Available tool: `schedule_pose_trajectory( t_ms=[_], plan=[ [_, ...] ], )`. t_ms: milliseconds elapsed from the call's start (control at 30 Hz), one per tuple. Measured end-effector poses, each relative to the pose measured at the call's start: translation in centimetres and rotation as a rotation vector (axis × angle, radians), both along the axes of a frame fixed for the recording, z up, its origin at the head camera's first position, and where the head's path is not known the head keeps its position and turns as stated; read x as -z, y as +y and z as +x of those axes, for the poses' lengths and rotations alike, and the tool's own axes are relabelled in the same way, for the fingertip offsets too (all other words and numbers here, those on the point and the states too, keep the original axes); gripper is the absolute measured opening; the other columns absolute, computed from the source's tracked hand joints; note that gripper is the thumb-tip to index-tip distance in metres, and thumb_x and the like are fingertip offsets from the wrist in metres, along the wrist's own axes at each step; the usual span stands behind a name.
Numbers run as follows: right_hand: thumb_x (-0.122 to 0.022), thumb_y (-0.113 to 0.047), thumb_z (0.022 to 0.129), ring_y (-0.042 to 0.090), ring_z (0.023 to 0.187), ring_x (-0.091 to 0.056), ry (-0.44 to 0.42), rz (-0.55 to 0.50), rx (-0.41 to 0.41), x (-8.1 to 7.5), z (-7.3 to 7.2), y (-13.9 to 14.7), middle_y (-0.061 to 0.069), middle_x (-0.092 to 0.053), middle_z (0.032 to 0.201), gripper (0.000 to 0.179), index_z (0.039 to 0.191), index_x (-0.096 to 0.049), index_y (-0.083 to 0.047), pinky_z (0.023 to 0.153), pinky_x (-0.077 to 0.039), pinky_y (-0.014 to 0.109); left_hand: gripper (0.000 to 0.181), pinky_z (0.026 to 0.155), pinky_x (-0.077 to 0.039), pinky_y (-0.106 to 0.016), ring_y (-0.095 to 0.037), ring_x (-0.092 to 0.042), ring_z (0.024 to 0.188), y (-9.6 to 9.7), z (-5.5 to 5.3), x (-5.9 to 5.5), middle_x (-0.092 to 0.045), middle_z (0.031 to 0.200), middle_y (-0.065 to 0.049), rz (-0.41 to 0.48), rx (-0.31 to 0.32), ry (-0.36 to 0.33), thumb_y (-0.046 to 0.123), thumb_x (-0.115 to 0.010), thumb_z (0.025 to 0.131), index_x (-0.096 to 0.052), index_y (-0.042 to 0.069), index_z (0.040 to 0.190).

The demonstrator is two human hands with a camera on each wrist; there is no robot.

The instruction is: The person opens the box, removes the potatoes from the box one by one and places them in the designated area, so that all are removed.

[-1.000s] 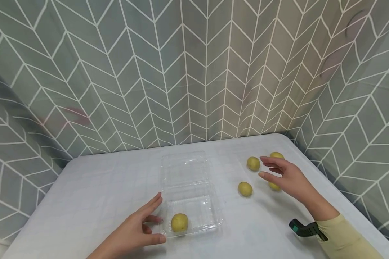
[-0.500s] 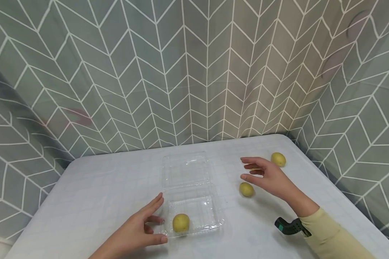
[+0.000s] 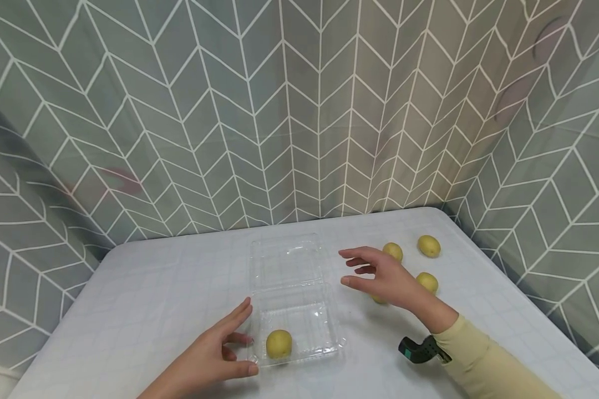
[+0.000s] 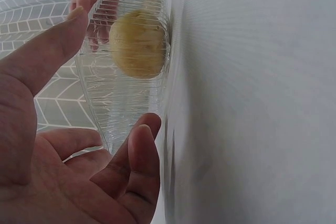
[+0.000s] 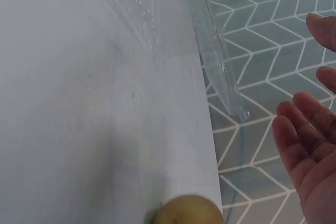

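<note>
A clear plastic clamshell box (image 3: 311, 332) lies with its lid (image 3: 285, 257) folded back on the white table. One yellow, roundish fruit (image 3: 279, 344) sits in the base's near left corner; through the ribbed wall it shows as a yellow fruit (image 4: 137, 43). My left hand (image 3: 214, 349) is at the box's left side, thumb and fingers spread, fingertips right at its rim. Above the table, right of the lid, my right hand (image 3: 384, 277) is raised with fingers loosely extended and nothing between them. It partly hides one fruit (image 3: 378, 299) on the table.
More yellow fruits lie at the right: a fruit (image 3: 392, 251) behind my right hand, a fruit (image 3: 429, 246) towards the far corner and a fruit (image 3: 427, 282) by the wrist. A patterned curtain (image 3: 299, 111) surrounds the table (image 3: 145, 293) at the back and sides.
My right hand has moved left, from over the fruits towards the box, uncovering some of them. The left hand and the box have stayed in place.
</note>
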State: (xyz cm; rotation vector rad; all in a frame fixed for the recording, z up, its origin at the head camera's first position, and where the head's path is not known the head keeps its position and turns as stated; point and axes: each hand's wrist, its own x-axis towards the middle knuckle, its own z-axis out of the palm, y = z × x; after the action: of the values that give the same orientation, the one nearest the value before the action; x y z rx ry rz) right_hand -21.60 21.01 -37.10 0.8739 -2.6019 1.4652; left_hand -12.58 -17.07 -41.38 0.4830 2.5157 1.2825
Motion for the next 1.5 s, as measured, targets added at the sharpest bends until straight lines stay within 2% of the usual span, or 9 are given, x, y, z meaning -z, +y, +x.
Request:
schedule_pose_trajectory(
  t_ms=[133, 367, 600, 933, 1167, 1367, 1500],
  plan=[
    [-0.078, -0.035, 0.086, 0.024, 0.114, -0.061, 0.0, 0.02, -0.019, -0.1, 0.1, -1.2, -0.001, -0.058, 0.134, 0.055, 0.133, -0.061, -0.015, 0.094, -0.05, 0.039, 0.105, 0.074, -0.052, -0.026, -0.009, -0.06, 0.108, 0.0, 0.0, 0.0, -0.016, 0.164, 0.001, 0.003, -0.002, -0.009, 0.039, -0.087, 0.074, -0.029, 0.013, 0.157],
    [-0.078, -0.036, 0.086, 0.025, 0.113, -0.062, 0.005, 0.039, -0.088, 0.2, 0.2, -3.0, 0.003, -0.059, 0.133, 0.053, 0.133, -0.061, -0.018, 0.092, -0.051, 0.041, 0.104, 0.073, -0.052, -0.026, -0.008, -0.06, 0.107, 0.0, 0.0, 0.0, -0.017, 0.164, 0.001, 0.011, 0.004, -0.001, 0.039, -0.087, 0.074, -0.029, 0.012, 0.157],
    [-0.078, -0.034, 0.087, 0.018, 0.112, -0.062, 0.009, 0.041, -0.143, 0.4, 0.3, -5.0, -0.006, -0.06, 0.13, 0.051, 0.133, -0.061, -0.018, 0.091, -0.052, 0.036, 0.104, 0.074, -0.052, -0.026, -0.007, -0.06, 0.109, 0.0, 0.0, 0.0, -0.017, 0.164, 0.002, 0.007, 0.009, 0.009, 0.04, -0.086, 0.075, -0.029, 0.012, 0.157],
    [-0.077, -0.035, 0.088, 0.021, 0.113, -0.062, -0.04, 0.039, -0.23, 0.8, 0.8, -7.5, -0.002, -0.06, 0.131, 0.053, 0.134, -0.06, -0.016, 0.092, -0.051, 0.035, 0.104, 0.073, -0.052, -0.026, -0.008, -0.06, 0.108, 0.1, -0.1, -0.1, -0.018, 0.163, 0.0, 0.012, 0.001, -0.001, 0.039, -0.087, 0.074, -0.029, 0.013, 0.157],
    [-0.077, -0.035, 0.088, 0.016, 0.112, -0.061, -0.074, 0.074, -0.285, 1.3, 1.2, -9.3, -0.011, -0.06, 0.129, 0.053, 0.134, -0.061, -0.015, 0.091, -0.051, 0.031, 0.104, 0.074, -0.053, -0.027, -0.007, -0.061, 0.109, 0.1, -0.1, -0.1, -0.019, 0.163, -0.001, 0.017, 0.012, 0.01, 0.038, -0.087, 0.075, -0.029, 0.011, 0.156],
    [-0.077, -0.032, 0.088, 0.02, 0.113, -0.062, -0.108, 0.074, -0.372, 1.8, 1.4, -10.3, -0.007, -0.06, 0.13, 0.049, 0.133, -0.061, -0.018, 0.089, -0.051, 0.027, 0.102, 0.075, -0.053, -0.027, -0.008, -0.061, 0.109, 0.1, -0.1, -0.2, -0.018, 0.164, -0.002, 0.018, 0.016, 0.0, 0.038, -0.086, 0.076, -0.029, 0.011, 0.156],
    [-0.077, -0.03, 0.089, 0.017, 0.112, -0.062, -0.109, 0.097, -0.408, 2.0, 1.6, -10.9, -0.005, -0.061, 0.13, 0.049, 0.134, -0.061, -0.017, 0.087, -0.051, 0.024, 0.102, 0.075, -0.054, -0.027, -0.008, -0.061, 0.109, 0.1, -0.2, -0.2, -0.018, 0.163, -0.002, 0.012, 0.014, -0.004, 0.038, -0.086, 0.076, -0.029, 0.012, 0.157]
  ],
)
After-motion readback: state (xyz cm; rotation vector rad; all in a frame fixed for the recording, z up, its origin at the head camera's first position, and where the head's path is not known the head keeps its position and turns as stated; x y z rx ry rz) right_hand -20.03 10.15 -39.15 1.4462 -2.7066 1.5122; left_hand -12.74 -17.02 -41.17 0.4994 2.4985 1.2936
